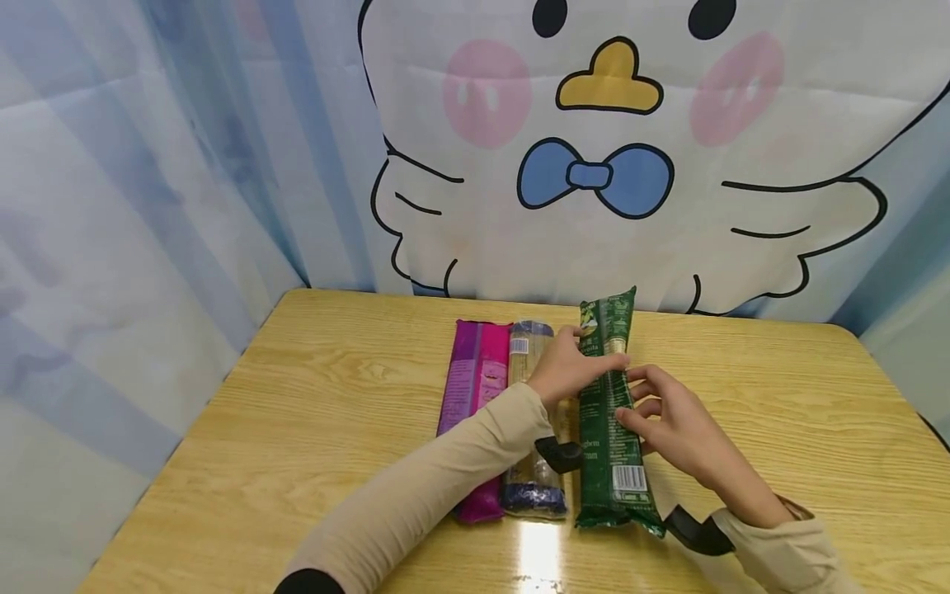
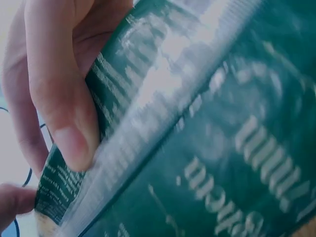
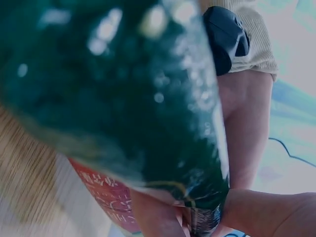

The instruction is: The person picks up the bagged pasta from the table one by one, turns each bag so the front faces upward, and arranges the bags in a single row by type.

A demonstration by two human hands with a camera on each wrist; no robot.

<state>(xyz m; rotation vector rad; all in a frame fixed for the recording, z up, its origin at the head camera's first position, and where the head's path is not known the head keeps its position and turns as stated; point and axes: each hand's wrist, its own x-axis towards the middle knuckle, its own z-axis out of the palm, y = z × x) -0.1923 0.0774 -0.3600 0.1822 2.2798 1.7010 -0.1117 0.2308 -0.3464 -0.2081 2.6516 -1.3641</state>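
Note:
A long green pasta packet (image 1: 609,429) with a barcode near its lower end is held between both hands. My left hand (image 1: 567,367) grips its upper part, thumb across the printed face and fingers at the left edge. At the right edge, my right hand (image 1: 679,425) pinches the packet with thumb and curled fingers. In the left wrist view, the green packet (image 2: 237,123) shows a pale lengthwise seam, with the left thumb (image 2: 74,143) pressed beside it. The right wrist view is mostly filled by the shiny green packet (image 3: 123,89), which hides part of the hands.
To the left lie a magenta packet (image 1: 460,388) and a clear packet (image 1: 534,497) with blue ends and yellowish contents, side by side on the wooden table (image 1: 356,363). The left forearm passes over both. A printed curtain (image 1: 594,247) hangs behind the table.

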